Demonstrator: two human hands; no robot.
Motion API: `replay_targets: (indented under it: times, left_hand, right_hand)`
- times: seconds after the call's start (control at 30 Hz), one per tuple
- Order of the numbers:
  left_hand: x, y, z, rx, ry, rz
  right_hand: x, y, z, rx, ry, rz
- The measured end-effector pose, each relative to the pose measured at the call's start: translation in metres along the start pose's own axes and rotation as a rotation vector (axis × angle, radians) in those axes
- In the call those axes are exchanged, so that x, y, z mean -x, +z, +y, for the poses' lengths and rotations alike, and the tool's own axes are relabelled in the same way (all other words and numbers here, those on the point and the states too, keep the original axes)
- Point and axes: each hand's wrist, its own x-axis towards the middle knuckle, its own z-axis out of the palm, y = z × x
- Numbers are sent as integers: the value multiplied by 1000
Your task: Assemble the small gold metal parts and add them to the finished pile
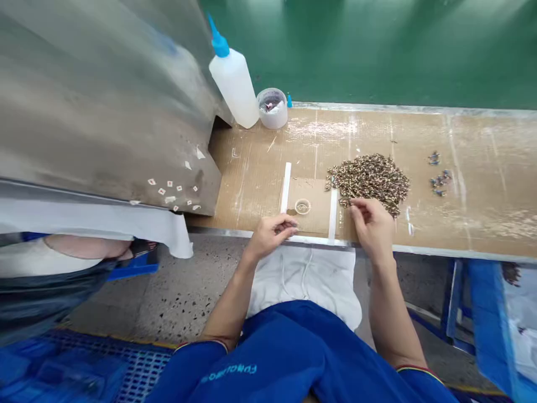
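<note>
Small brown parts (369,178) lie in a loose heap just beyond our right hand (371,221), whose bent fingertips touch the heap's near edge. The thumb and forefinger are drawn close, but the pieces are too small for us to tell whether one is between them. Our left hand (274,229) rests at the bench's (482,224) near edge with its fingers pinched narrow. We cannot see whether anything is in that pinch either.

Between the two hands, slightly beyond them, a small round ring (302,206) sits on a cardboard pad. One white strip (286,187) runs beyond the left hand and a second white strip (333,212) stands beside the right thumb.

To our mind, this picking goes best if we take a single piece from the heap's thin near edge, not from its thick middle, so that neighbours do not drag along. We should keep both wrists low and steady on the bench edge, and keep the ring in plain sight between the strips.

A squeeze bottle (234,84) and a small cup (272,107) stand well beyond the left hand. A few bluish parts (438,180) lie well off to the right of the right hand.
</note>
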Motion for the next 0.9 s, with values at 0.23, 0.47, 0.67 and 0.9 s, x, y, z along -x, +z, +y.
replay_targets:
  times: [0.23, 0.47, 0.67, 0.9]
  left_hand:
    - [1, 1, -2, 17, 29, 3]
    - [2, 2, 1, 18, 46, 12]
    - [2, 3, -1, 5, 56, 20]
    - [2, 5, 0, 9, 66, 53]
  right_hand:
    - [9, 18, 4, 39, -47, 22]
    - [6, 17, 3, 79, -109, -32]
    - [1, 11, 3, 193, -207, -150]
    - [-8, 6, 9, 296, -336, -227]
